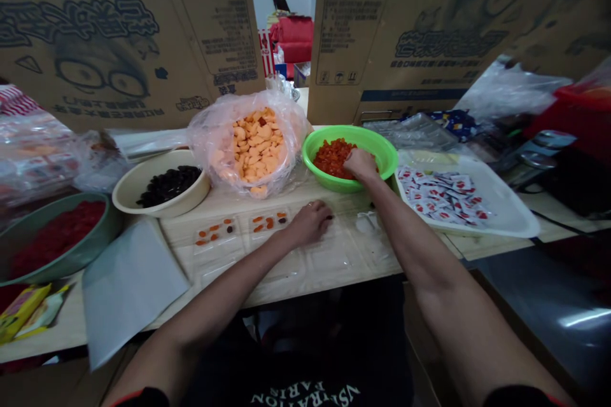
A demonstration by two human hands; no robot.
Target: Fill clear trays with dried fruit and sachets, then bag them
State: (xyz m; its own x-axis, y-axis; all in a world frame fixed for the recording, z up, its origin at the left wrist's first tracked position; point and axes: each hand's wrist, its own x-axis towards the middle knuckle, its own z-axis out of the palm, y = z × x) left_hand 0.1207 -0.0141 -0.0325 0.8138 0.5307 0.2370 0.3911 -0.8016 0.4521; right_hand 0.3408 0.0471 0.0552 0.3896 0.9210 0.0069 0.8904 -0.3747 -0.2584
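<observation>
My right hand point(361, 165) reaches into a green bowl point(382, 138) of small orange-red dried fruit pieces point(333, 156). Its fingers are closed and their tips are hidden among the pieces. My left hand point(311, 222), fingers curled, is low over the clear plastic trays on the table; a dark piece point(329, 217) shows at its fingertips. To its left, two clear trays each hold several orange pieces point(213, 229) and one dark piece point(282, 220).
A cream bowl point(198, 194) of dark pieces, a plastic bag point(210, 121) of peach-coloured pieces and a teal bowl point(112, 219) of red pieces stand left. A white tray point(518, 213) of small sachets lies right. Cardboard boxes point(191, 44) wall the back.
</observation>
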